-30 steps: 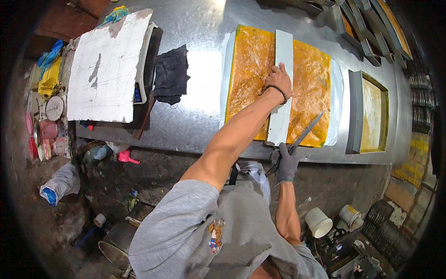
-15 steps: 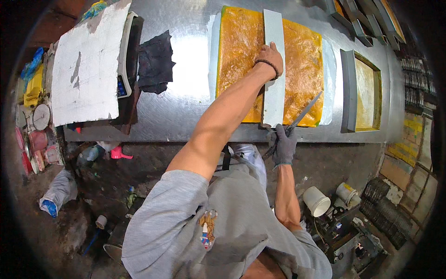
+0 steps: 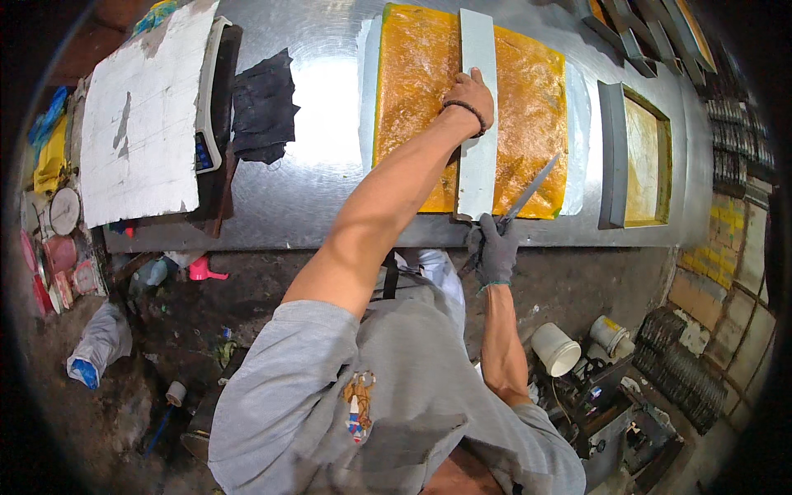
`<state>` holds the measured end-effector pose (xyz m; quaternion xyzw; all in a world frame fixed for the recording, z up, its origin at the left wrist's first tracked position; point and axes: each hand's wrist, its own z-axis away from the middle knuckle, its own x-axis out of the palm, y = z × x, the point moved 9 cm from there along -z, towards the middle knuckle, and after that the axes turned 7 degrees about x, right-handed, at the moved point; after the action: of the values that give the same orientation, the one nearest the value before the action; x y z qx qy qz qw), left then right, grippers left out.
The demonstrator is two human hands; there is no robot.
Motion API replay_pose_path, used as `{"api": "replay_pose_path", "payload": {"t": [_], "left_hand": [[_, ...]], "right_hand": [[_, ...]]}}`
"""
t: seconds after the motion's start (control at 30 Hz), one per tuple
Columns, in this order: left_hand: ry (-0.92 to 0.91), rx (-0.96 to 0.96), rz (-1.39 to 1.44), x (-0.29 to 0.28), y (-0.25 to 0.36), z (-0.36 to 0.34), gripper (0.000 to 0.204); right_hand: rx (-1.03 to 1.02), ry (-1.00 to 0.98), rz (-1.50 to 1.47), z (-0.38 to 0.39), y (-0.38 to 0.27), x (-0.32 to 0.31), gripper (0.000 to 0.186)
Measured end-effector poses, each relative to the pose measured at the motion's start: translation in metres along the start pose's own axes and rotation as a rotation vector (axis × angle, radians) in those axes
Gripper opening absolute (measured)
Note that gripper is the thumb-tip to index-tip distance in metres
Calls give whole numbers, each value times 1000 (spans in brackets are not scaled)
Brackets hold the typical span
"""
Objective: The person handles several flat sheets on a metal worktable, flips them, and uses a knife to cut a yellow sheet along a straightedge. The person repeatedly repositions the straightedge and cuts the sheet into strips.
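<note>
A sheet of amber, translucent sticky-looking material (image 3: 528,107) lies on a pale plastic sheet (image 3: 577,148) on the metal table. Across it, running away from me, rests a long flat grey strip (image 3: 476,177). My bare left hand (image 3: 472,97), a dark beaded bracelet at its wrist, presses down on the strip with fingers curled. In a grey glove, my right hand (image 3: 497,254) is closed at the strip's near end, by the table's front edge. It holds scissors (image 3: 532,188), their long pointed blades angled up and right over the amber sheet's near right part; the handles are mostly hidden.
On the left, a white board (image 3: 140,124) covers part of a scale (image 3: 210,107); dark sheets (image 3: 264,107) lie beside it. A metal frame (image 3: 612,157) stands right of the amber sheet, with more frames (image 3: 635,37) behind. White buckets (image 3: 555,351) stand below right.
The whole view has shifted slightly, so the table and its contents sit a little farther left and up. Both hands keep nearly the same places on the strip and scissors.
</note>
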<state>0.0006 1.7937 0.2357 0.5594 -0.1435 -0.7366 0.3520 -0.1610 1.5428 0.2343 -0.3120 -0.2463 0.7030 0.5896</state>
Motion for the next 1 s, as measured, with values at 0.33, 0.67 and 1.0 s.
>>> {"api": "replay_pose_path", "payload": {"t": [0.33, 0.67, 1.0], "left_hand": [[66, 46, -19, -9, 3, 4, 116], [35, -2, -110, -10, 4, 14, 116], [14, 26, -79, -18, 14, 18, 114]], "right_hand": [[11, -7, 291, -1, -15, -8, 23], [-388, -168, 327, -5, -150, -15, 62], [-630, -62, 592, -98, -186, 65, 59]]}}
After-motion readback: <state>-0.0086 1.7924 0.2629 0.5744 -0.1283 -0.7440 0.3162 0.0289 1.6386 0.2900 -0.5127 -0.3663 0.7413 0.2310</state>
